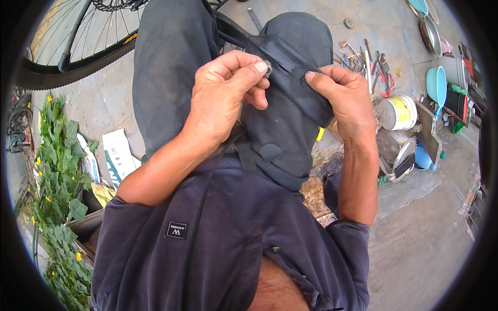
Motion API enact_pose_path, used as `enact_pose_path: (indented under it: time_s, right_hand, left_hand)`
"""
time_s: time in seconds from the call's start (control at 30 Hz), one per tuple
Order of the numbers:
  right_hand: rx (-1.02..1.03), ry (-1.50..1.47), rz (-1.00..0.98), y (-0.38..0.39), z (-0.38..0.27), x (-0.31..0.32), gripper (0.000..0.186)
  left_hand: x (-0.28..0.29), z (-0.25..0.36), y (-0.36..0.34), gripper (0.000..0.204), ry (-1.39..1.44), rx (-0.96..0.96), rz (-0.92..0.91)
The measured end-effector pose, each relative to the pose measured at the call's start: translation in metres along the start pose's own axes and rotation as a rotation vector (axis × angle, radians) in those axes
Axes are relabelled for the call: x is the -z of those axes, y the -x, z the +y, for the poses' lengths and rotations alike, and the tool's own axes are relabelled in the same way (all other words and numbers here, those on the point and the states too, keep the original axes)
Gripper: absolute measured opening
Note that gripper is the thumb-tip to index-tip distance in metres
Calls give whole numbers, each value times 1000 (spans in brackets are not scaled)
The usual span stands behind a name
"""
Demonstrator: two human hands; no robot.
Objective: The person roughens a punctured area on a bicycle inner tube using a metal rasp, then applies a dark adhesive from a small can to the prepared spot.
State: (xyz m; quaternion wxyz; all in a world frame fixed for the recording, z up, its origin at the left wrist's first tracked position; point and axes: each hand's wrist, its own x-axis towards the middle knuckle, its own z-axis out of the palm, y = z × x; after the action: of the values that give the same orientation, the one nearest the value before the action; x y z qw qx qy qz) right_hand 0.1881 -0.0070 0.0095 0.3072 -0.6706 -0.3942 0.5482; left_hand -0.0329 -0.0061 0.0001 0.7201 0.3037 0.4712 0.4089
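Note:
My left hand (223,93) is pinched on a small, crumpled greyish piece (267,69), too small to make out clearly, just above the black rubber inner tube (275,52). That tube stretches diagonally over my right knee. My right hand (342,101) grips its lower part, thumb pressing beside a small dark patch (303,82) on the rubber. Another dark rounded patch (271,153) lies lower on the trouser leg. My fingers hide part of both held things.
A bicycle wheel (109,52) is at upper left, above leafy plants (57,155) and white bags (116,155). Scattered hand tools (383,70), a white bucket (397,111), blue basins (436,83) and a blue jug (424,160) sit on the ground at right.

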Motion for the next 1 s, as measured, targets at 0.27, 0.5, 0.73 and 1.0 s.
enact_pose_path:
  time_s: [0.27,0.5,0.73,1.0]
  right_hand:
    - [6,-169,-81,-1,6,10,17]
    - [23,-259,-122,-2,14,19,15]
    - [37,-246,-133,-4,14,19,20]
    - [77,-352,-156,0,17,15,21]
  left_hand:
    - [26,-1,-6,15,-322,-66,260]
    - [35,-31,-11,49,-869,-114,121]
    - [24,-45,-35,41,387,407,-20]
    - [13,-7,-66,23,528,98,-110]
